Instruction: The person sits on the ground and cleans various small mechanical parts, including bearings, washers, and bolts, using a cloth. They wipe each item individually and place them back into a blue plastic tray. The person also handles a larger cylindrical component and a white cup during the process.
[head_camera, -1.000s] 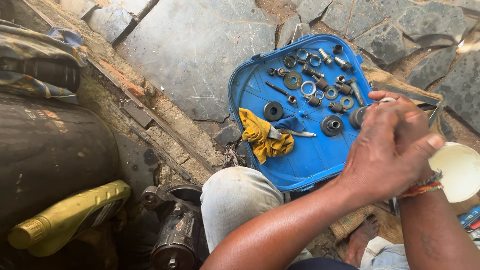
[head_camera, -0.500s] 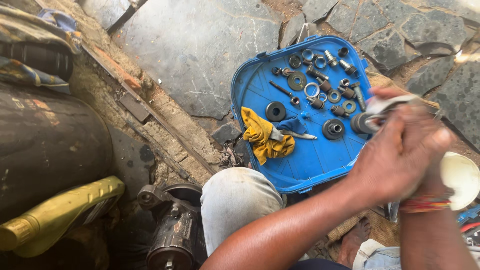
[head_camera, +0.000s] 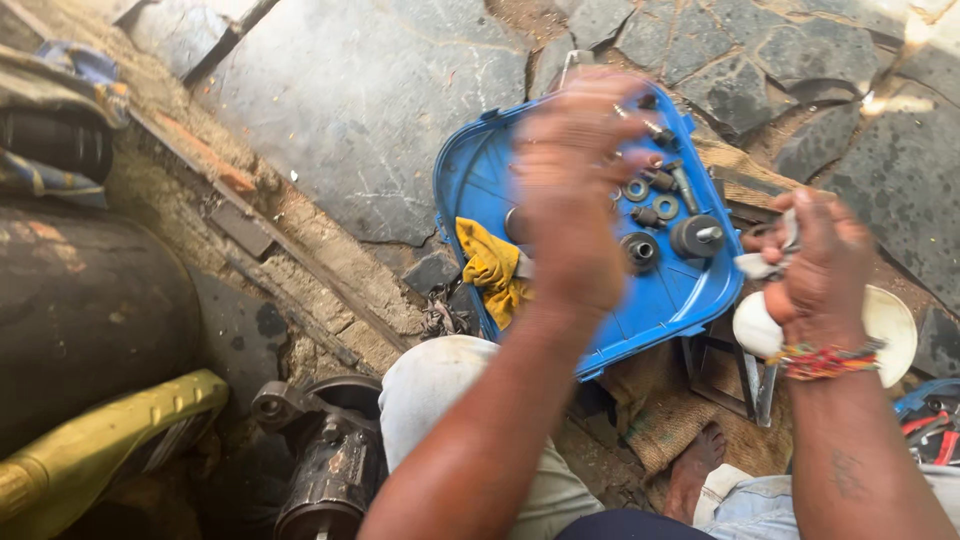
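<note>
Ground: cracked grey stone paving (head_camera: 350, 100), dusty, seen from above by someone seated low.
Left hand (head_camera: 575, 190): blurred, raised over the tray, fingers spread loosely; whether it grips anything cannot be told.
Right hand (head_camera: 815, 265): clenched round a pale rag (head_camera: 765, 265), beside the tray's right edge, a beaded band on the wrist.
Blue tray (head_camera: 480, 180): under the left hand, apparently keeping small parts together off the dirt.
Metal parts (head_camera: 665, 205): washers, bushes, bolts between the two hands.
Yellow cloth (head_camera: 490, 270): crumpled in the tray, left of the left hand.
White dish (head_camera: 895, 320): just beyond the right hand.
Motor casing (head_camera: 325, 470): on the ground, near the knee.
</note>
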